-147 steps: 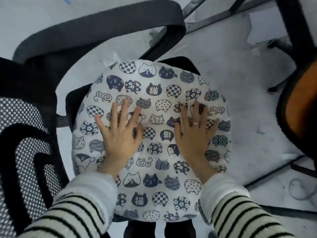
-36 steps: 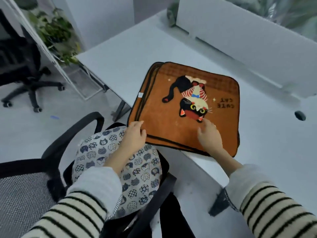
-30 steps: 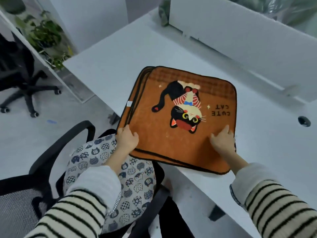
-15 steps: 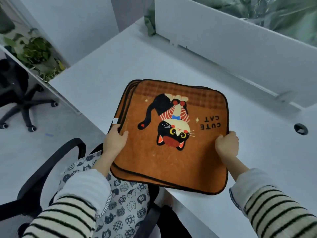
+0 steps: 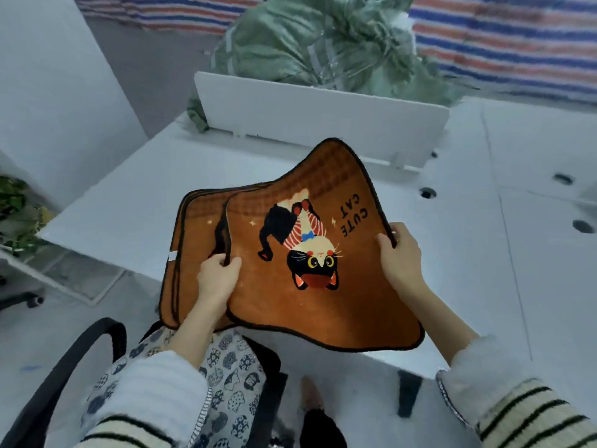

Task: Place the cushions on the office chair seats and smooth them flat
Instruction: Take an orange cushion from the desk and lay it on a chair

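Note:
An orange square cushion (image 5: 284, 305) with a black cat picture and the words CUTE CAT is lifted off a stack of like orange cushions (image 5: 190, 227) on the white desk. My left hand (image 5: 218, 279) grips its left edge and my right hand (image 5: 399, 257) grips its right edge. The lifted cushion sags and tilts, its far corner raised. Below my left arm, a round white cushion with a cat-head pattern (image 5: 226, 376) lies on the seat of a black office chair (image 5: 80, 350).
The white desk (image 5: 484, 286) has a low white divider panel (image 5: 316, 118) at the back and cable holes at the right. A green bundle (image 5: 323, 40) lies behind the divider. A plant (image 5: 16, 215) and a chair base stand at the left.
Both hands have closed on the top orange cushion and raised it off the stack, pulling it right and towards me. My view has tilted up from the chair to the desk.

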A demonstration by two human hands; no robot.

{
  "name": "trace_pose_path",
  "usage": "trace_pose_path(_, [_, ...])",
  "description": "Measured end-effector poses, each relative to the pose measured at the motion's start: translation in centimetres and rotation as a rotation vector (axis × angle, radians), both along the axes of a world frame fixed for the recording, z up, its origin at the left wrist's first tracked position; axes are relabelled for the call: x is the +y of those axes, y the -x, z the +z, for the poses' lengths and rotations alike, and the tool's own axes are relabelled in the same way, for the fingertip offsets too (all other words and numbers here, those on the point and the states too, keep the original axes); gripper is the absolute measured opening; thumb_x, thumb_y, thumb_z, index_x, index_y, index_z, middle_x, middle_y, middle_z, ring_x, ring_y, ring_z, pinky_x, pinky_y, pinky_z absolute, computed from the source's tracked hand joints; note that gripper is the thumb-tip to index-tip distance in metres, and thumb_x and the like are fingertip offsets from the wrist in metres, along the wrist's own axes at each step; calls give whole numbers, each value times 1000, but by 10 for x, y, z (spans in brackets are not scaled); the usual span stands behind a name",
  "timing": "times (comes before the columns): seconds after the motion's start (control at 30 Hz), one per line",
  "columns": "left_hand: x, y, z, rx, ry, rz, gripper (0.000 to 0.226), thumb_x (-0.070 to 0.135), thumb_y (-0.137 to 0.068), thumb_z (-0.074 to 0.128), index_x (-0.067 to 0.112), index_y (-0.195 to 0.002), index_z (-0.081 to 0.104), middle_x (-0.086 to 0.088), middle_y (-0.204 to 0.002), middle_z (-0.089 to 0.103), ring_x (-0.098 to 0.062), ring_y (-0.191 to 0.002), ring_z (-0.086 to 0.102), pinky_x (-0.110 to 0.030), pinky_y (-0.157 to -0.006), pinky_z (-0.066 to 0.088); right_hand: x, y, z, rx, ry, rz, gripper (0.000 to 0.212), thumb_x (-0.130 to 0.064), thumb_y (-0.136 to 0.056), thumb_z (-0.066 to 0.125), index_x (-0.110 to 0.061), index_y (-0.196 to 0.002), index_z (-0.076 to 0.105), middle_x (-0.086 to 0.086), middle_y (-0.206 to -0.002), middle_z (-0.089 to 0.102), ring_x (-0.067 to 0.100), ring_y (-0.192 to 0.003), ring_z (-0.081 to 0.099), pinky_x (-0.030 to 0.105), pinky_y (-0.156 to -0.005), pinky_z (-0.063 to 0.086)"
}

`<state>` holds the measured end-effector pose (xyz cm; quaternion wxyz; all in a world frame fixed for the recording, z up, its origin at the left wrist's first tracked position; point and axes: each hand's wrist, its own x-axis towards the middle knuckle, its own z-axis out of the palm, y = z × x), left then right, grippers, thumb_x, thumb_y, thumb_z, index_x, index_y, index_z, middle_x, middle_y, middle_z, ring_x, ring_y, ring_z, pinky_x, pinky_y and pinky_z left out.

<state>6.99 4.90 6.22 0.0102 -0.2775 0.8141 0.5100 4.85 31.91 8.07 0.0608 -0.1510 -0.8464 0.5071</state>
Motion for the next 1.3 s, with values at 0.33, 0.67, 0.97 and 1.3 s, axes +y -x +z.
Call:
trace_pose_path(0.33, [214,-68,29,30,115,-647,13,19,-94,44,16,-105,48,3,-89,54,-12,-77,52,-24,-60,42,187,-191,12,71,40,-521,25,-18,-99,40,-12,-117,55,-2,-101,56,18,-96,54,34,-88,45])
trace_pose_path(0.67, [504,-178,37,-136,-61,-1287,27,12,-92,46,20,-115,58,-4,-105,66,-18,-93,64,-27,-77,51,389,-401,-22,72,146,-1098,19,-15,-96,44,-13,-109,57,-3,-96,59,13,-88,54,30,-80,43])
trace_pose_path(0.97, [696,-297,-33,-222,83,-1711,31,8,-90,42,23,-107,62,-4,-108,66,-22,-98,62,-40,-93,49,495,-542,-84,-159,337,-1505,14,-18,-89,47,-19,-100,55,3,-94,62,24,-90,60,39,-83,50])
trace_pose_path(1.3, [762,-347,-192,-322,295,-1814,31,8,-95,39,17,-116,60,-5,-103,67,-20,-85,63,-31,-76,53,499,-583,-215,-446,578,-1738,26,-10,-89,44,-13,-113,55,12,-104,63,31,-99,59,44,-89,50])
